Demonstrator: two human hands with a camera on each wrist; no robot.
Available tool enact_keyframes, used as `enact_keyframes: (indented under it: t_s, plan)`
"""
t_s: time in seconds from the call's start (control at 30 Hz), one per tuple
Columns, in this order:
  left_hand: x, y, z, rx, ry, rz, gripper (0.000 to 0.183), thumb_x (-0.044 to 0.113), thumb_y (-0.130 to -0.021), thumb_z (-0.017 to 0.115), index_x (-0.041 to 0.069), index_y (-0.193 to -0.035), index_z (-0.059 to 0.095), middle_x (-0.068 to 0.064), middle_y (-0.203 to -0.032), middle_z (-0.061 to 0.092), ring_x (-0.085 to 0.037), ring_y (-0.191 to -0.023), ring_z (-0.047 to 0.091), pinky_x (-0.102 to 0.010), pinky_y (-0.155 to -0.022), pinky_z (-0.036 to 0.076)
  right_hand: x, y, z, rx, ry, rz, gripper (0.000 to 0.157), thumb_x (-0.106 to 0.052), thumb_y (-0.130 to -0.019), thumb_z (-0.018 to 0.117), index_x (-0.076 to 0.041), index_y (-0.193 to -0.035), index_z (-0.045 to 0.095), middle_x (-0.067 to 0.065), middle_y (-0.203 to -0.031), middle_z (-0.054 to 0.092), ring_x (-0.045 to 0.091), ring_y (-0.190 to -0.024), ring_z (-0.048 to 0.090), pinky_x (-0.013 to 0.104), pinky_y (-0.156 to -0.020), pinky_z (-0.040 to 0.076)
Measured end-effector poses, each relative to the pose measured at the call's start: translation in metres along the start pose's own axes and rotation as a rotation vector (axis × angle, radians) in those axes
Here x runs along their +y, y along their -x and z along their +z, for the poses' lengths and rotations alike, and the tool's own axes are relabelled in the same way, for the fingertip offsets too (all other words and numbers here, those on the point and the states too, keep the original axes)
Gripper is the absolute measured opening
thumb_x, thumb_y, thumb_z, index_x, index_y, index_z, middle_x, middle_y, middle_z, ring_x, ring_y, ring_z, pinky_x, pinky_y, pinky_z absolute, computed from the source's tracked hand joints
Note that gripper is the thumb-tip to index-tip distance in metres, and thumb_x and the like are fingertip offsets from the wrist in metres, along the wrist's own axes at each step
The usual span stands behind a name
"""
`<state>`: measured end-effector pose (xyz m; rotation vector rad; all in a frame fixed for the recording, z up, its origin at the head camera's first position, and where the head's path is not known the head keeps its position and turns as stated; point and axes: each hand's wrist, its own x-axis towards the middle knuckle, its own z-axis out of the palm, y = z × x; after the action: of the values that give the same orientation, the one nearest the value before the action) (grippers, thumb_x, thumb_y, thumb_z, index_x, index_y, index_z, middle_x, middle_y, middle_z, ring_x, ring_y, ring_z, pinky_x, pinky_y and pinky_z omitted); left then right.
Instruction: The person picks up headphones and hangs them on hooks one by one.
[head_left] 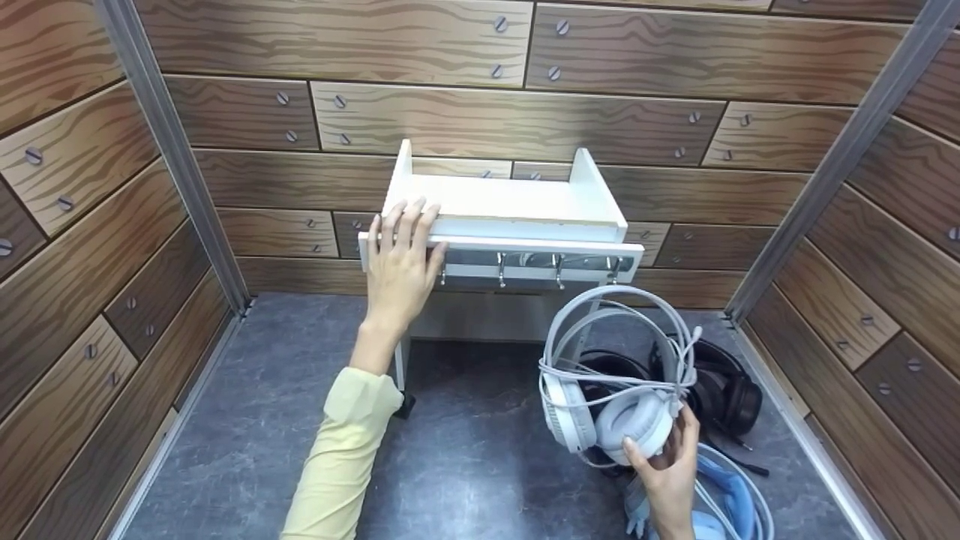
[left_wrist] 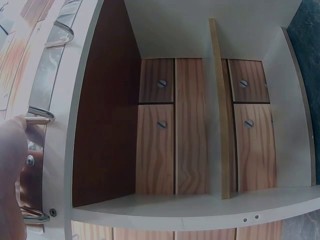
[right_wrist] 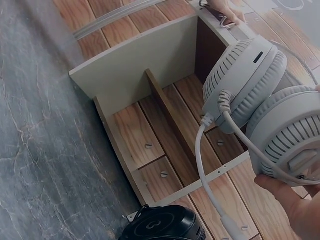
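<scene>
My right hand (head_left: 670, 469) holds white over-ear headphones (head_left: 568, 420) by one ear cup, thumb and fingers on either side of it. Their cable is wound across the headband, and both ear cups (right_wrist: 245, 75) show in the right wrist view. In front of me stands a white shelf rack (head_left: 487, 196) with a rail (head_left: 469, 244) of metal hooks (head_left: 501, 270) along its front. My left hand (head_left: 401, 262) rests on the rail's left end, fingers stretched over the top edge toward the shelf. The headphones are just in front of the rail's right end.
Black headphones (head_left: 739, 397) lie on the dark floor (head_left: 465, 450) behind and right of the white pair. Light blue headphones (head_left: 739, 495) lie near my right wrist. Wood-patterned panels (head_left: 480, 120) enclose the back and sides. Below the rail, the rack has a divider (left_wrist: 220, 110).
</scene>
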<state>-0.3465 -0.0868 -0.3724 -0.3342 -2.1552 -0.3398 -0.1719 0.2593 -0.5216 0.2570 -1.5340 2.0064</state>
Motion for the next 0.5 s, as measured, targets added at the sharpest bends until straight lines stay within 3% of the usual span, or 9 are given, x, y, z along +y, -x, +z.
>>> enact_keyframes:
  t_s: [0.2,0.5]
  plan:
    - [0.0,0.0,0.0,-0.008,0.006,-0.006,0.05,0.047,-0.095,0.037,0.028,-0.141,0.033,0.006,-0.145,0.032,-0.018,-0.135,0.022,-0.043,-0.113,0.006,0.004,-0.004,0.001,0.018,0.032,0.023,0.085,0.025,-0.068,0.058,-0.004,-0.141,0.026,0.01,-0.134,0.04,0.016,-0.117,0.045,0.017,-0.091,0.043]
    - [0.0,0.001,0.001,-0.016,-0.006,-0.012,0.049,0.049,-0.095,0.035,0.029,-0.14,0.033,0.007,-0.144,0.031,-0.017,-0.136,0.021,-0.045,-0.113,0.008,0.015,-0.01,-0.001,-0.008,0.036,0.033,0.086,0.024,-0.069,0.06,-0.004,-0.142,0.024,0.011,-0.133,0.04,0.015,-0.117,0.046,0.018,-0.091,0.045]
